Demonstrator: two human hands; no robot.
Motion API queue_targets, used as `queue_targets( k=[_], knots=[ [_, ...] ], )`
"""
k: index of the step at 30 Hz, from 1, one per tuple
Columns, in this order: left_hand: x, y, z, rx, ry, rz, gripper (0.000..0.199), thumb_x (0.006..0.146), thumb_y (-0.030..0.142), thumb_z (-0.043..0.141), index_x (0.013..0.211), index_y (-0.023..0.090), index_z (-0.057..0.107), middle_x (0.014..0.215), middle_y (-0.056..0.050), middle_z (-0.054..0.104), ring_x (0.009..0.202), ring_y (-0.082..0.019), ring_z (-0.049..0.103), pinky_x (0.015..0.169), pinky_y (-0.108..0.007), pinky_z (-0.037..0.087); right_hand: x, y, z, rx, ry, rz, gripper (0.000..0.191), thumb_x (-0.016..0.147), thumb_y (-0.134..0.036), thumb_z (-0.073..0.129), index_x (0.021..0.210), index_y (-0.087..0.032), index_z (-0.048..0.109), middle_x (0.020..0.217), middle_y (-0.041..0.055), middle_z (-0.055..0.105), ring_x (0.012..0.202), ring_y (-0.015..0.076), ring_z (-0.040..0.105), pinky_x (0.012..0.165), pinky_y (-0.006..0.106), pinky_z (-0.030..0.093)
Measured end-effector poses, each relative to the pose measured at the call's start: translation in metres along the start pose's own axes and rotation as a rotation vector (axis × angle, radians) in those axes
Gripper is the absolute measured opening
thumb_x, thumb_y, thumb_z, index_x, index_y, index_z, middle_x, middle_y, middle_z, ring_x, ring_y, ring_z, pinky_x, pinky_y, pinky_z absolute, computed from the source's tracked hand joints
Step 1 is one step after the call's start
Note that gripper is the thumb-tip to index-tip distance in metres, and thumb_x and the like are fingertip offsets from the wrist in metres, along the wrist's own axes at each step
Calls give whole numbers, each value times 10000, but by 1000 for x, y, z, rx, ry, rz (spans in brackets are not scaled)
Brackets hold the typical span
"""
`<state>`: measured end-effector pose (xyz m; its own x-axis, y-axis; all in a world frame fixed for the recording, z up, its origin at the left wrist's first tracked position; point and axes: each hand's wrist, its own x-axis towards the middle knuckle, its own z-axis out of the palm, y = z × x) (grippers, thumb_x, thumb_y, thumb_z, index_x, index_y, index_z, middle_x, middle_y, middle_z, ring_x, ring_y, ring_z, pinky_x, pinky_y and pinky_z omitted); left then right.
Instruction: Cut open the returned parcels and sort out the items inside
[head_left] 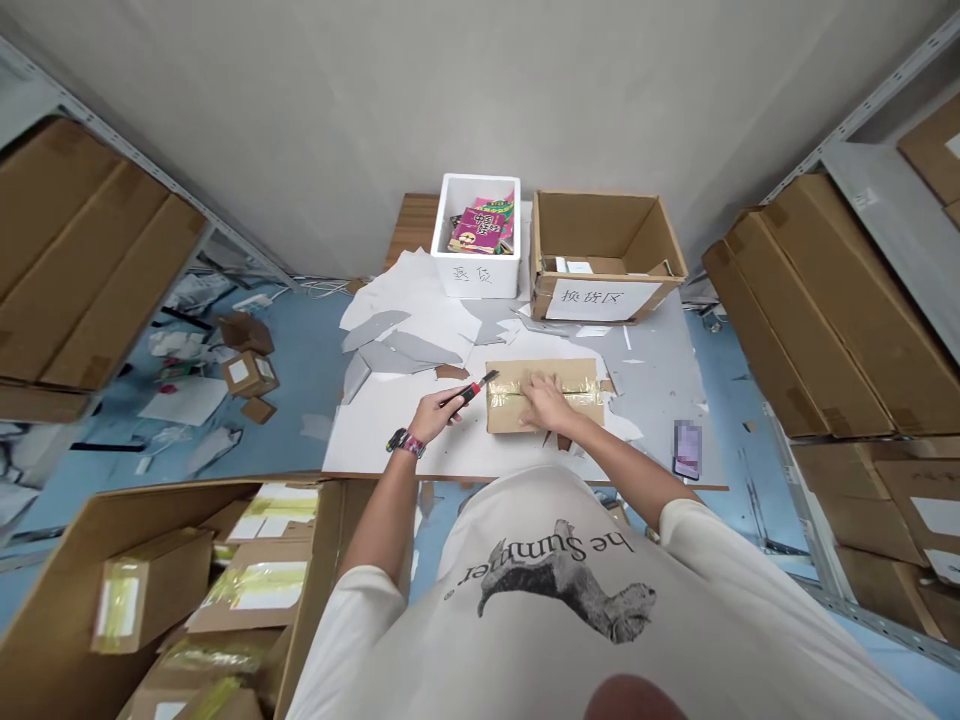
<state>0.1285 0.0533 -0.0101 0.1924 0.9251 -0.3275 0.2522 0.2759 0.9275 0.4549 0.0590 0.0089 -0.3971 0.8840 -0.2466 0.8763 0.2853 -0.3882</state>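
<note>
"What's happening?"

"Left hand (pixel 433 418) grips a utility knife (pixel 469 391); open right hand (pixel 544 403) presses the taped cardboard parcel (pixel 504 405), at 12 o'clock."

"Next?"

"Blade to the tape seam (pixel 579 396)."

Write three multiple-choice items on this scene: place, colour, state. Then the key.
1. Where is the white bin? A) On the floor B) Left of the open carton C) On a shelf
2. What colour is the utility knife in the left hand? A) Green B) Blue C) Red and black
3. What state is the parcel under the right hand? A) Taped shut B) Open C) Torn apart

1 B: it stands beside the carton.
2 C: the handle shows both.
3 A: tape crosses its top.
</note>
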Motion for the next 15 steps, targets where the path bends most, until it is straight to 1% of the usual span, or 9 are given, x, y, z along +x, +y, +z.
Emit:
queue_targets(
  k=[1, 3, 5, 6, 8, 10, 11, 13, 15],
  knots=[
    [8, 1, -3, 54, -34, 10, 650, 913, 608, 827, 1400, 177, 841, 1015, -95, 837, 628, -139, 689, 534, -240, 529, 0, 2, -1, 10, 0, -10, 530, 828, -402, 994, 1280, -224, 781, 1552, 200, 641, 1455, 444, 555, 1302, 691, 318],
    [24, 3, -9, 138, -119, 2, 624, 940, 589, 786, 1400, 172, 843, 891, -65, 805, 587, -132, 644, 513, -235, 498, 1, 4, -5, 46, 7, -30, 444, 835, -367, 979, 1214, -226, 797, 1564, 185, 654, 1434, 424, 600, 1272, 634, 413],
    [35, 5, -17, 196, -199, -8, 616, 952, 582, 762, 1407, 173, 840, 786, -39, 758, 554, -135, 611, 494, -235, 470, 1, 5, -8, 96, 11, -70, 390, 840, -317, 962, 1185, -243, 797, 1625, 154, 651, 1479, 402, 609, 1254, 563, 474],
    [39, 6, -21, 223, -231, 3, 605, 952, 577, 761, 1397, 176, 845, 768, -33, 747, 550, -138, 603, 498, -240, 471, 1, 5, -9, 119, 5, -90, 354, 847, -294, 950, 1162, -252, 794, 1650, 134, 652, 1504, 391, 611, 1247, 537, 494],
    [41, 9, -25, 276, -268, 65, 562, 949, 567, 761, 1353, 189, 864, 812, -45, 769, 578, -146, 611, 540, -257, 505, 0, 5, -13, 146, -28, -110, 275, 865, -262, 920, 1104, -260, 784, 1661, 105, 672, 1501, 382, 640, 1219, 515, 529],
    [40, 14, -25, 333, -294, 152, 528, 966, 563, 738, 1335, 210, 876, 902, -62, 805, 661, -168, 655, 615, -275, 548, 0, 3, -17, 147, -64, -101, 214, 886, -247, 884, 1069, -254, 773, 1649, 107, 692, 1426, 391, 701, 1199, 540, 546],
    [38, 16, -24, 368, -304, 191, 518, 982, 561, 714, 1341, 223, 877, 934, -65, 816, 705, -180, 676, 652, -281, 558, -1, 2, -19, 140, -73, -95, 199, 895, -245, 868, 1068, -250, 770, 1655, 114, 688, 1392, 398, 721, 1210, 569, 535],
    [34, 20, -20, 454, -310, 245, 507, 1012, 555, 667, 1356, 247, 876, 927, -58, 820, 759, -199, 704, 712, -285, 557, 0, 0, -22, 123, -79, -85, 179, 911, -253, 846, 1070, -242, 764, 1688, 128, 657, 1372, 413, 729, 1262, 633, 478],
    [30, 24, -19, 533, -309, 262, 499, 1025, 552, 645, 1354, 257, 878, 878, -46, 809, 748, -199, 708, 743, -283, 545, 0, -1, -24, 116, -86, -78, 170, 921, -266, 836, 1067, -237, 753, 1714, 135, 630, 1389, 418, 718, 1294, 652, 431]
  ],
)
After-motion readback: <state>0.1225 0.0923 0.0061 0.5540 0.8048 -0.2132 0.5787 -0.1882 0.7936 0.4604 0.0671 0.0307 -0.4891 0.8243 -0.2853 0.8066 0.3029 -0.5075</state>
